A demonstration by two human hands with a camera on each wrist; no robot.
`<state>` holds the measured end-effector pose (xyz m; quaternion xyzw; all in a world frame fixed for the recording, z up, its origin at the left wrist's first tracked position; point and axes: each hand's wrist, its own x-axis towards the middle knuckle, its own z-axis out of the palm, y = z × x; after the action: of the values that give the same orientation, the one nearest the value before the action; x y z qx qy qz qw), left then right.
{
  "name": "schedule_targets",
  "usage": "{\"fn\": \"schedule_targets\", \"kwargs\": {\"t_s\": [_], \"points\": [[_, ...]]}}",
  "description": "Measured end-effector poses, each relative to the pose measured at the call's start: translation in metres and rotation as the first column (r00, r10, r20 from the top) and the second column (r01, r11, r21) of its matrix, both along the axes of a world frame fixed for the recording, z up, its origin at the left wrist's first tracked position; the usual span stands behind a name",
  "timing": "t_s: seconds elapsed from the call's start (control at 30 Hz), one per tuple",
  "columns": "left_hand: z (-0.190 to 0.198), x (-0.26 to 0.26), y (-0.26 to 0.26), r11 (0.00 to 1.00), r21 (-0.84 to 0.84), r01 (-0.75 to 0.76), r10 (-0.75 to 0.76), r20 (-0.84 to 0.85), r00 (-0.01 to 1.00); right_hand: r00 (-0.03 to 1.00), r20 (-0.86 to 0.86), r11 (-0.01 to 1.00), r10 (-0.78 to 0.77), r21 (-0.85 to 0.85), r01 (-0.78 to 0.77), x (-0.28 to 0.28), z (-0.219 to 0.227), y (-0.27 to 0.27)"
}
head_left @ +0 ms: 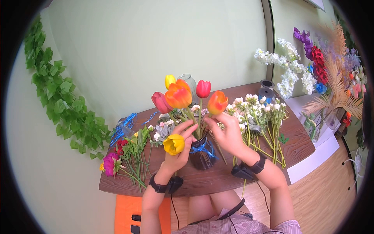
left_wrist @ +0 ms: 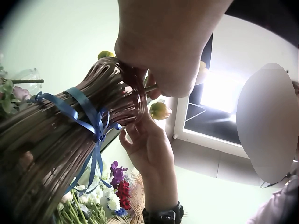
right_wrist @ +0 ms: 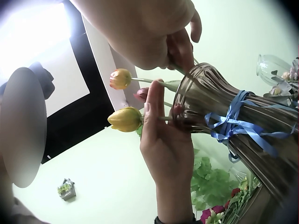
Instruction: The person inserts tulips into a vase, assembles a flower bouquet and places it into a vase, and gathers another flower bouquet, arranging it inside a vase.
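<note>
A dark ribbed glass vase (head_left: 201, 156) stands on the table, a blue ribbon (head_left: 203, 148) tied round it. Red, yellow and orange tulips rise from its mouth. My left hand (head_left: 177, 156) is at the near left of the rim, thumb and fingers about the stem of a yellow tulip (right_wrist: 125, 119), whose bloom leans out over the hand. On the other side my right hand (head_left: 230, 134) pinches a green stem at the mouth, just under an orange tulip (head_left: 217, 103). In the right wrist view the right fingers (right_wrist: 180, 49) are curled beside the rim; their tips are partly hidden.
Cut white flowers (head_left: 269, 113) lie right of the vase on the table (head_left: 183, 185), greenery and a magenta flower (head_left: 112, 164) left. Blue ribbon scraps (head_left: 124, 126) lie behind them. A clear glass jar (head_left: 187, 84) and ribbon spools (head_left: 266, 93) stand at the back.
</note>
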<state>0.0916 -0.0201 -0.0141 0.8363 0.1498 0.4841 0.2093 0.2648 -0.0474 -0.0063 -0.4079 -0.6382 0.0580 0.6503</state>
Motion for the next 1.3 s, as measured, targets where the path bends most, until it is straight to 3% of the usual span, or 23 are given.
{"fn": "schedule_targets", "kwargs": {"t_s": [0.5,0.6,0.67,0.87,1.1,1.3], "points": [[-0.002,0.001,0.000,0.999,-0.040,0.017,-0.016,0.025,1.000,0.993,0.107,0.998,-0.051,0.042,0.046,-0.001,0.006,-0.003],[0.000,0.000,0.001,1.000,-0.003,0.009,-0.009,0.011,1.000,0.998,0.058,1.000,-0.027,-0.012,0.027,-0.001,0.006,-0.002],[0.002,-0.001,0.000,0.997,-0.066,0.049,-0.048,0.006,0.999,0.995,-0.078,0.989,0.062,-0.129,-0.072,-0.002,0.004,-0.001],[0.006,0.002,-0.001,0.998,-0.041,0.056,-0.058,-0.060,0.997,0.999,-0.031,0.999,0.040,-0.007,-0.040,-0.004,0.002,0.000],[0.004,0.004,0.000,0.998,-0.050,0.041,-0.042,-0.029,0.999,0.996,-0.068,0.995,0.061,-0.075,-0.066,-0.007,0.009,0.003],[0.005,0.003,0.000,0.999,-0.033,0.027,-0.028,-0.048,0.998,0.993,-0.092,0.997,0.074,0.014,-0.073,-0.012,0.019,0.008]]}}
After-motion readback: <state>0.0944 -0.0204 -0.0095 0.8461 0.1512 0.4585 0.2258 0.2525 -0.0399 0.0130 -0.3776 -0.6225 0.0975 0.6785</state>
